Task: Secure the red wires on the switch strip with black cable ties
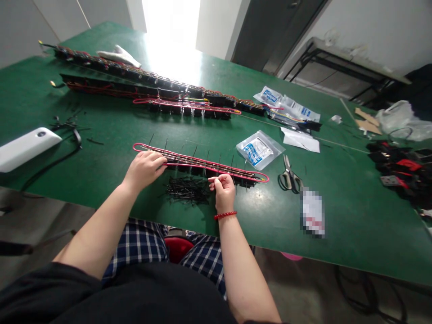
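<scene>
A long loop of red-edged wire bundle (232,170) lies along a black strip (184,168) in front of me, with several thin black cable ties standing up from it. Curled over the left part of the bundle, the fingers of my left hand (144,170) grip it. My right hand (224,189), with a red bead bracelet at the wrist, is pinched just below the bundle's right half. What its fingertips hold, if anything, is too small to make out. Between my hands, a pile of loose black cable ties (187,191) lies on the green table (256,225).
Long black wired strips (111,87) stretch across the back. To the right lie scissors (289,176), a clear zip bag (259,149) and white paper (299,139). A white device (29,147) sits at left. Black and red items (401,168) crowd the right edge.
</scene>
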Available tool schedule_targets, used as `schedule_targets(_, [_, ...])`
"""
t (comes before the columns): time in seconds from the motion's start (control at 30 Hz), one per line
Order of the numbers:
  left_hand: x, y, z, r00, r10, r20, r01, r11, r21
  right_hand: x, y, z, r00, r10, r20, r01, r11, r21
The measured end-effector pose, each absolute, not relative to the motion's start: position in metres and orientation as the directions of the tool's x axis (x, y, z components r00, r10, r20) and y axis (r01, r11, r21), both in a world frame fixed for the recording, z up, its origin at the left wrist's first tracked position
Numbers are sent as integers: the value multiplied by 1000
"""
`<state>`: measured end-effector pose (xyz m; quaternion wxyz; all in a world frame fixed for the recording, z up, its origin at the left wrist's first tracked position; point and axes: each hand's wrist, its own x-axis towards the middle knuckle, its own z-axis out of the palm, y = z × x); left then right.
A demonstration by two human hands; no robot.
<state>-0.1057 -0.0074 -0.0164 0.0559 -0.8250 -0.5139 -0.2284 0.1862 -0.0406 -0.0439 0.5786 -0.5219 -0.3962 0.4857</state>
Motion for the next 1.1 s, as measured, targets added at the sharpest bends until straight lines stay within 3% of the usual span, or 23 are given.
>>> schedule_targets(0.13, [-108, -8, -21, 403, 792, 458, 865, -494, 92, 186, -41, -43, 216, 975, -49, -131, -21, -991])
schedule_targets(0.4, [-105, 1, -22, 332, 788, 519, 827, -508, 242, 185, -42, -39, 195, 980, -47, -110, -26, -994])
schedule_targets(0.73, [-97, 9, -30, 263, 815, 516, 827, -466, 315, 185, -42, -35, 183, 982, -46, -90, -30, -996])
schedule_targets(1.1, [-83, 13, -41, 159, 866, 473, 932, -290, 217, 185, -43, -31, 177, 983, -57, -63, -47, -997])
